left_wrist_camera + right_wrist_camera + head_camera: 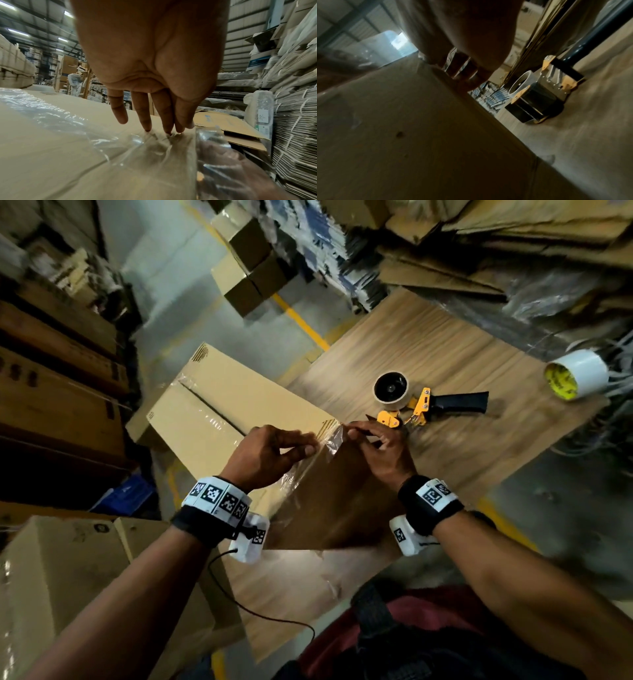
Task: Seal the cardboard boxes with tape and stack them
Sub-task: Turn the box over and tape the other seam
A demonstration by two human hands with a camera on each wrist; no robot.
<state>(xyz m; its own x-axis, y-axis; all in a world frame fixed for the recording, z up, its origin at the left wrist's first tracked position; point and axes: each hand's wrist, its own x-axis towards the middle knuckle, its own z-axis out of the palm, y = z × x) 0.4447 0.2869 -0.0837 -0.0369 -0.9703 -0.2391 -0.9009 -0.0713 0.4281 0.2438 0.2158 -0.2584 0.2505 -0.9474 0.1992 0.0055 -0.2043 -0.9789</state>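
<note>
Our left hand (270, 455) reaches down over the near corner of the cardboard box (239, 409), its straight fingertips (147, 127) pressing the clear tape (154, 146) flat onto the top. Our right hand (380, 446) comes in from the other side of that corner, fingers bent at the box edge by the loose tape end; whether they pinch it we cannot tell, since the right wrist view is dark and blurred. Just beyond, the tape dispenser (424, 402) lies on the wooden table (445, 344). A white tape roll (575, 374) sits at the far right.
</note>
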